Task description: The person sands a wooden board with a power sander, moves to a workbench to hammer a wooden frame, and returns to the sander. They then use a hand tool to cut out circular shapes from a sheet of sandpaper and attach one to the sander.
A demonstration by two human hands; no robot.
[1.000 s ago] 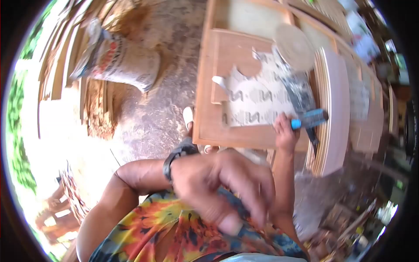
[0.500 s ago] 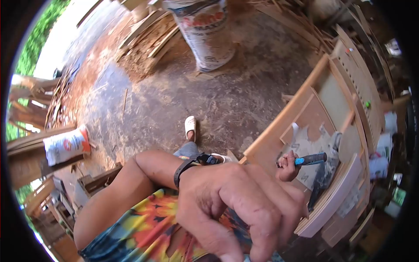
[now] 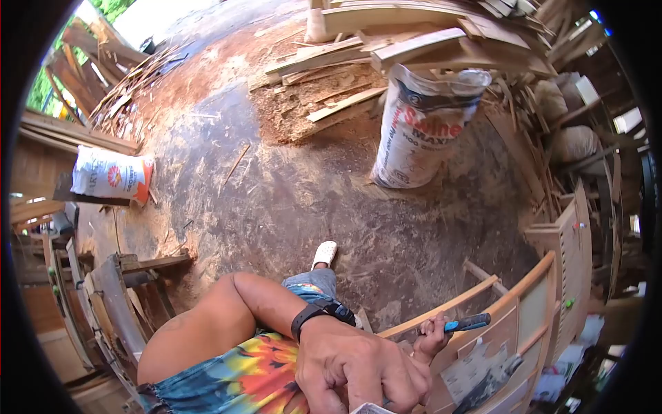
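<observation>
Blue-and-black tool [image 3: 469,322] grasped in right hand [image 3: 431,336] above a wooden frame

In the head view, the blue-and-black tool is held at the near right, its dark end pointed to the right; what kind of tool it is cannot be told. Its lower end is wrapped by the fingers of the right hand. Beyond and below it, a wooden frame [image 3: 514,298] with pale panels is seen at the right. The left hand [image 3: 358,362] is held nearest, with its fingers curled downward; whether anything is grasped in it cannot be told. A dark watch [image 3: 318,314] is worn on its wrist, and a tie-dyed shirt [image 3: 258,369] is seen below. A white shoe [image 3: 325,254] is planted on the floor [image 3: 269,207]. Farther off, a large printed sack [image 3: 420,138] is stood upright before stacked planks [image 3: 417,47], with sawdust [image 3: 293,117] spread to its left. A smaller white-and-orange sack [image 3: 110,172] is seen at the far left.
</observation>
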